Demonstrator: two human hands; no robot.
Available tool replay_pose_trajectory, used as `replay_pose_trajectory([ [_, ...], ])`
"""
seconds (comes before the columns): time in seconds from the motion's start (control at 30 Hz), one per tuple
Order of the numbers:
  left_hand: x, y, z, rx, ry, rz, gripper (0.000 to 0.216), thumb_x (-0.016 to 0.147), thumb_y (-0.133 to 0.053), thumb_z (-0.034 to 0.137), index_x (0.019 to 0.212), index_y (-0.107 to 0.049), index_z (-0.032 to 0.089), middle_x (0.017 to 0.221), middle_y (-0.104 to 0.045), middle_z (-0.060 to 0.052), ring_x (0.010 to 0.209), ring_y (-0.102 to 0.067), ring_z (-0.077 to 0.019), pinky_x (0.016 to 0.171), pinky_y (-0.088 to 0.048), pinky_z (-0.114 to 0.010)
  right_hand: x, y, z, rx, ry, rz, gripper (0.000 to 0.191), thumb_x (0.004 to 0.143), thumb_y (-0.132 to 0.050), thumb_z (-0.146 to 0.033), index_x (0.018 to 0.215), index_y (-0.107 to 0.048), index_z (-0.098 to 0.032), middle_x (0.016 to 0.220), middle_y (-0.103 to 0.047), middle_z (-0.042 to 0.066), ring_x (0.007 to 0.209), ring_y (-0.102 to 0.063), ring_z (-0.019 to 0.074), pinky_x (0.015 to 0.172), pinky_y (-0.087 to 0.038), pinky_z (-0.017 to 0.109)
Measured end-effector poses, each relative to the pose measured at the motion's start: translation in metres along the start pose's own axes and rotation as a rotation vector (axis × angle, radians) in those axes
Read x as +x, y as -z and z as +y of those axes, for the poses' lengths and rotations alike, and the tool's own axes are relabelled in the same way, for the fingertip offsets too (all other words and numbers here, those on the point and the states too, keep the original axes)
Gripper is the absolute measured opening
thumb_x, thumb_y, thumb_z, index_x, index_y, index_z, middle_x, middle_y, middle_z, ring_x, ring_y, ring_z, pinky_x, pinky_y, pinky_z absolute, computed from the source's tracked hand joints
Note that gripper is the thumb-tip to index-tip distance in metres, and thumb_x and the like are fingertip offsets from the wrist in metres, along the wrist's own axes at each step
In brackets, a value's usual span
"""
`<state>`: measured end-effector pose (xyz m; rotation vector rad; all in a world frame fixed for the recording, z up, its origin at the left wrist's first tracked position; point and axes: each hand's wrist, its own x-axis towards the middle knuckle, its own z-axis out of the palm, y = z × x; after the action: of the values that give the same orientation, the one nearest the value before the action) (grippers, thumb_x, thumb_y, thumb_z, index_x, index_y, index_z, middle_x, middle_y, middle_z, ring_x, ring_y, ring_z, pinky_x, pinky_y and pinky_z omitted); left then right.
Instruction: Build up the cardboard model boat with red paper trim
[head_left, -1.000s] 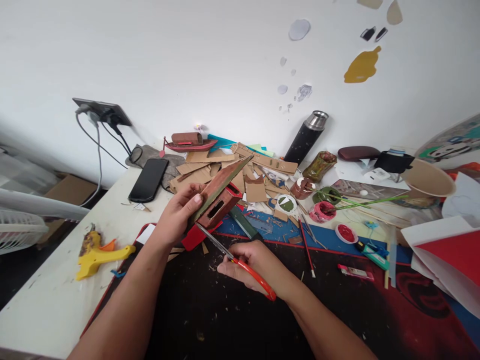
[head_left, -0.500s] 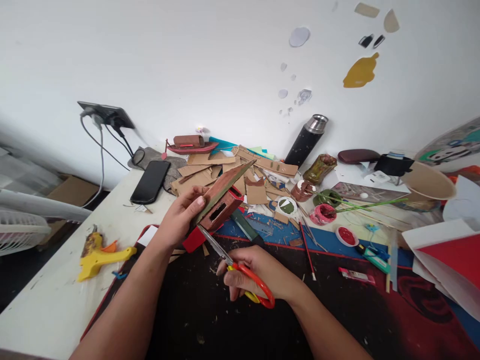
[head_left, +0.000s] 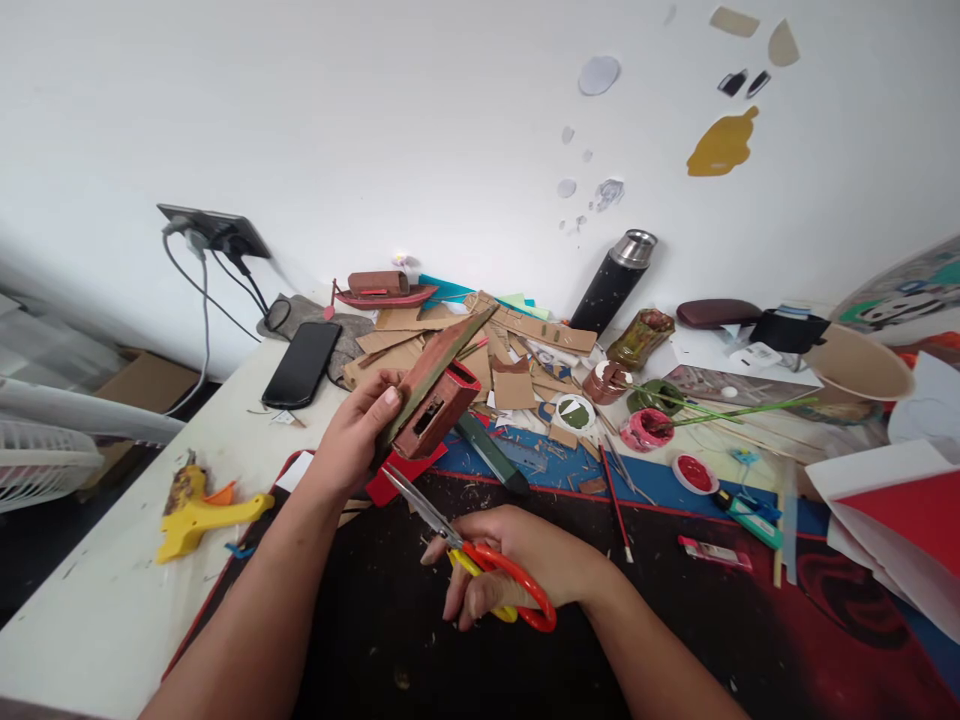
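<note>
My left hand (head_left: 358, 425) is closed on a brownish-red model boat (head_left: 431, 405), tilted with its pointed end up to the right. A cabin with a cut-out window faces me, and a greenish edge runs along the hull. In my right hand (head_left: 510, 560) is a pair of scissors (head_left: 420, 500) with red and yellow handles, fingers through the loops. The blades point up-left and end just below the boat, near a red piece (head_left: 405, 473) lying on the black mat (head_left: 390, 600).
A yellow glue gun (head_left: 202, 510) and a phone (head_left: 301, 363) lie on the left. Behind are cardboard scraps (head_left: 514, 388), a finished-looking small boat (head_left: 384, 290) and a black flask (head_left: 613, 280). Paint pots (head_left: 646, 430), a brush (head_left: 615, 505) and a cutter (head_left: 752, 520) are at right.
The scissors have moved down and away from the boat's lower end. The boat has shifted slightly left and turned a little in my left hand.
</note>
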<state>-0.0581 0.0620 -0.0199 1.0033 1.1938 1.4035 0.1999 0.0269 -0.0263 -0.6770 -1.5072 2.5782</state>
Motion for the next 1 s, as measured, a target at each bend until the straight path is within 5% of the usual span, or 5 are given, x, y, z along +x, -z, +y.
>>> replay_pose_trajectory([
  [0.3, 0.002, -0.001, -0.002, -0.114, -0.159, 0.114, 0.067, 0.078, -0.092, 0.073, 0.119, -0.077, 0.023, 0.114, -0.082, -0.008, 0.111, -0.079, -0.0316, 0.084, -0.063, -0.035, -0.001, -0.005, -0.006, -0.017, 0.173, 0.231, 0.066, 0.086, -0.087, -0.073, 0.117, -0.079, -0.015, 0.071, -0.07, -0.001, 0.048, -0.057, 0.009, 0.047, -0.044, 0.02],
  [0.43, 0.002, -0.003, -0.005, -0.132, -0.201, 0.095, 0.066, 0.078, -0.095, 0.066, 0.126, -0.077, 0.025, 0.127, -0.081, -0.01, 0.12, -0.077, -0.0333, 0.093, -0.066, -0.041, 0.003, -0.003, -0.003, 0.029, 0.311, 0.409, 0.056, 0.091, -0.086, -0.067, 0.114, -0.076, -0.017, 0.07, -0.071, -0.002, 0.046, -0.058, 0.0085, 0.048, -0.045, 0.02],
  [0.53, 0.0, -0.005, -0.01, -0.104, -0.227, 0.096, 0.061, 0.074, -0.1, 0.06, 0.118, -0.078, 0.025, 0.118, -0.084, -0.01, 0.111, -0.08, -0.0328, 0.091, -0.067, -0.042, 0.009, -0.001, -0.002, 0.093, 0.416, 0.599, 0.05, 0.093, -0.084, -0.064, 0.109, -0.071, -0.019, 0.067, -0.069, -0.003, 0.044, -0.058, 0.01, 0.047, -0.046, 0.022],
  [0.73, -0.014, -0.016, -0.008, 0.186, -0.192, 0.065, 0.053, 0.067, -0.106, 0.051, 0.102, -0.078, 0.024, 0.106, -0.088, -0.007, 0.1, -0.083, -0.034, 0.089, -0.07, -0.044, 0.016, 0.007, -0.006, 0.212, 0.512, 0.836, 0.046, 0.088, -0.087, -0.058, 0.103, -0.065, -0.022, 0.059, -0.063, -0.007, 0.042, -0.056, 0.0122, 0.043, -0.048, 0.023],
  [1.0, -0.029, -0.03, -0.01, 0.538, -0.251, -0.049, 0.047, 0.079, -0.09, 0.07, 0.095, -0.087, 0.026, 0.097, -0.089, -0.008, 0.091, -0.084, -0.0372, 0.091, -0.07, -0.053, 0.015, 0.009, -0.008, 0.211, 0.514, 0.866, 0.046, 0.088, -0.084, -0.059, 0.104, -0.064, -0.021, 0.059, -0.063, -0.007, 0.042, -0.056, 0.0122, 0.043, -0.048, 0.023],
])
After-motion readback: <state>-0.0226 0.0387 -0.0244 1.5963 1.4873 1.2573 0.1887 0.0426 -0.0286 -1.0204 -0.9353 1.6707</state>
